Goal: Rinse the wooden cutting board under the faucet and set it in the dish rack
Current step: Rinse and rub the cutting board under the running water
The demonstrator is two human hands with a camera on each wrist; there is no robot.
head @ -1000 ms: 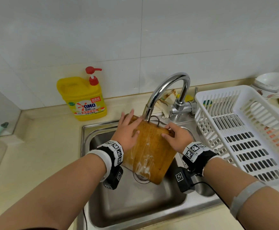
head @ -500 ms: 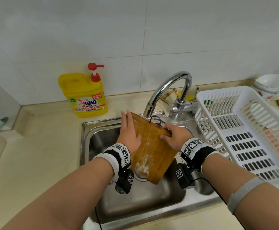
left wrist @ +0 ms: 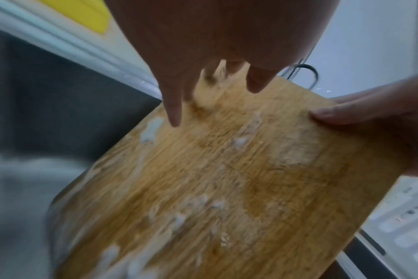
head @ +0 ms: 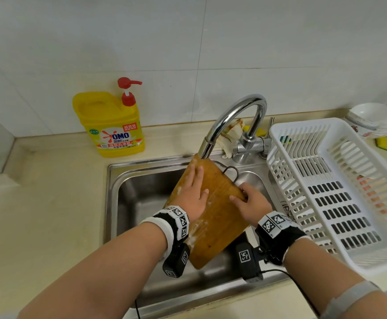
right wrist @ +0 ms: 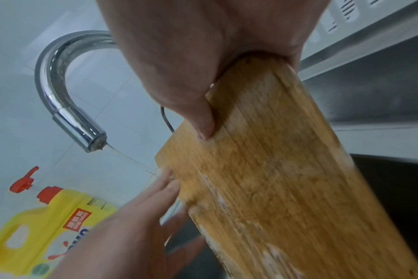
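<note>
**Rinse in hand: board under the spout, suds not yet gone**

The wooden cutting board stands tilted over the sink, its top corner just under the faucet spout, its lower end hanging down into the basin. A thin stream leaves the spout and meets the board's upper left corner, as the right wrist view shows. White foam clings to the face in patches, thickest toward the end farthest from the faucet

The right hand grips the board's edge on the side away from the spout: the thumb lies pressed on the face and the fingers wrap behind, just below the wire hanging loop. The left hand lies flat, fingers straight, on the face below the spout; it holds nothing and only presses on the wet wood

This reads as the rinsing step, about midway. Judging by the foam, the next move calls for the flat hand to sweep the suds downward away from the faucet while the board is shifted so the stream reaches the lower half; the back probably needs a turn as well. Wet soapy wood is likely slippery, so the single gripping hand wants a firm hold

The white dish rack sits to the right of the faucet, beside the sink, within easy reach. A yellow OMO detergent bottle stands left of the faucet against the wall, and stacked bowls sit beyond the rack
</note>
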